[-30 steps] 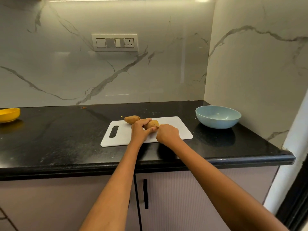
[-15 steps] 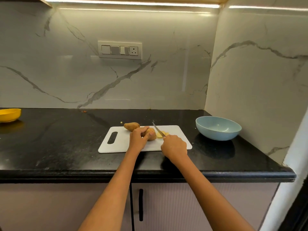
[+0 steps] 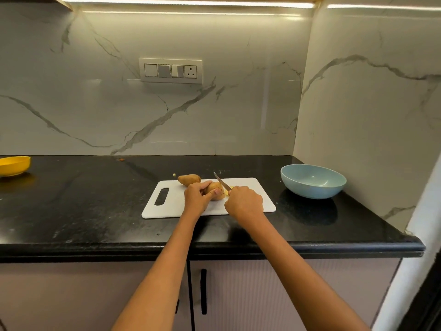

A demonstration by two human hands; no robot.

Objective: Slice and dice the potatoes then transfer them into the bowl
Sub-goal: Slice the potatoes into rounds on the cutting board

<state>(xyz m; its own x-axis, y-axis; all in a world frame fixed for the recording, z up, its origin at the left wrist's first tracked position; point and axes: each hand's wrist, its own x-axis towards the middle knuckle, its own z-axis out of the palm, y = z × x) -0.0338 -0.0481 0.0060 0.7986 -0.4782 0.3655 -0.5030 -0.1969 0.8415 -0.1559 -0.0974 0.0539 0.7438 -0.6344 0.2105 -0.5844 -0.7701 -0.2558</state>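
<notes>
Brown potato (image 3: 214, 191) on the board sits pinched by the left hand (image 3: 199, 198), beside the right hand (image 3: 244, 203) gripping the knife (image 3: 222, 183).

Brown potato (image 3: 216, 191) lying on white cutting board (image 3: 171, 206), pinched by left hand (image 3: 198, 198), pale cut face turned right against knife (image 3: 222, 182) blade angled up and away from right hand (image 3: 244, 203). Whole second potato (image 3: 189, 179) at board's far edge. Light blue bowl (image 3: 313, 183) well right, on counter.
</notes>
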